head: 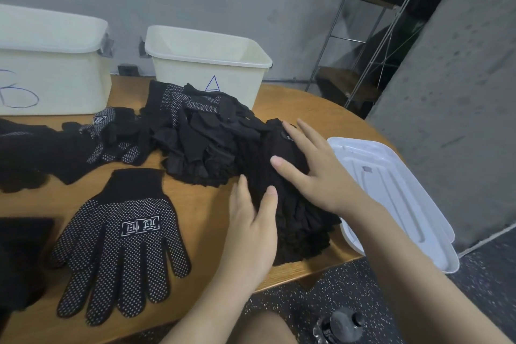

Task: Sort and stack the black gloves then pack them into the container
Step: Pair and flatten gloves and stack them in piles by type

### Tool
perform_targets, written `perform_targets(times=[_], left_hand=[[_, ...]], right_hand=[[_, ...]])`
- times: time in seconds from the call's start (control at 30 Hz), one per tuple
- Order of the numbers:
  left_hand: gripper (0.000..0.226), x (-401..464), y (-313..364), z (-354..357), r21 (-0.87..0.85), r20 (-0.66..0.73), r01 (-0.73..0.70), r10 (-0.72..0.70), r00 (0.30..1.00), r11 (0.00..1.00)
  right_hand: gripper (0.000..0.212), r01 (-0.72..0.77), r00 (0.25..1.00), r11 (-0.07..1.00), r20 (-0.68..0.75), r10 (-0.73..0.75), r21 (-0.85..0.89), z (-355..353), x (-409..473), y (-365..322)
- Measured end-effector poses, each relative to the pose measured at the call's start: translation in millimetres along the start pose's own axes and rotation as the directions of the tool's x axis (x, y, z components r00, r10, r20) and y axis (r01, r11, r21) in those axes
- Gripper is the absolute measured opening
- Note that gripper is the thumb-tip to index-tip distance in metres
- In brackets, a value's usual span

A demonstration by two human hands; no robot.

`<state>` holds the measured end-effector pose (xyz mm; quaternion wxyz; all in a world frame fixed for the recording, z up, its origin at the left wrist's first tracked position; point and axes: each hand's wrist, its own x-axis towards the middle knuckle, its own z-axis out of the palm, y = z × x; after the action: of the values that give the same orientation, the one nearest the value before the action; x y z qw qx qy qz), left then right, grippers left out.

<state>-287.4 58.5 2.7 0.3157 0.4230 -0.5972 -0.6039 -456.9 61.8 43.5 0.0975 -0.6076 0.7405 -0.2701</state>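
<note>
Both hands are working a thick stack of plain black knitted gloves (296,204) lying at the near right edge of the round wooden table (201,198). The right hand (315,176) is pressing flat on top with fingers spread, while the left hand (251,220) is laying straight fingers against the stack's left side; neither is gripping, and the two are sitting close together. This looks like the squaring-up step before packing. A loose heap of black dotted and plain gloves (195,134) is waiting further back, and a single white-dotted black glove (120,243) is lying flat to the near left. Next, the stack needs lifting whole into the cream plastic tub marked with a triangle (206,64) at the far side, probably empty, though its floor is hidden.
</note>
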Motion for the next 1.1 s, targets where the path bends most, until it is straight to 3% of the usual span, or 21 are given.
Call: perform_targets(times=[0.2,0.67,0.93,1.1], left_hand=[[0.067,3.2,0.2,17.6,-0.040,0.084,0.003,0.000,0.996,0.999],[0.067,20.8,-0.9,41.5,-0.037,0.204,-0.035,0.041,0.978,0.999],[0.066,20.6,-2.9,40.8,0.000,0.185,-0.052,0.051,0.981,0.999],[0.064,8.0,3.6,22.5,0.045,0.147,-0.105,0.097,0.984,0.993]], right_hand=[[0.099,-0.027,0.990,0.999,0.140,0.029,-0.018,-5.4,-0.3,6.5],[0.101,-0.034,0.980,0.991,0.189,0.058,-0.127,-14.1,2.8,39.0],[0.103,-0.045,0.984,0.991,0.167,0.066,-0.128,-14.6,-1.1,39.3],[0.106,-0.028,0.995,0.956,0.088,0.056,-0.291,-35.1,-0.7,16.7]])
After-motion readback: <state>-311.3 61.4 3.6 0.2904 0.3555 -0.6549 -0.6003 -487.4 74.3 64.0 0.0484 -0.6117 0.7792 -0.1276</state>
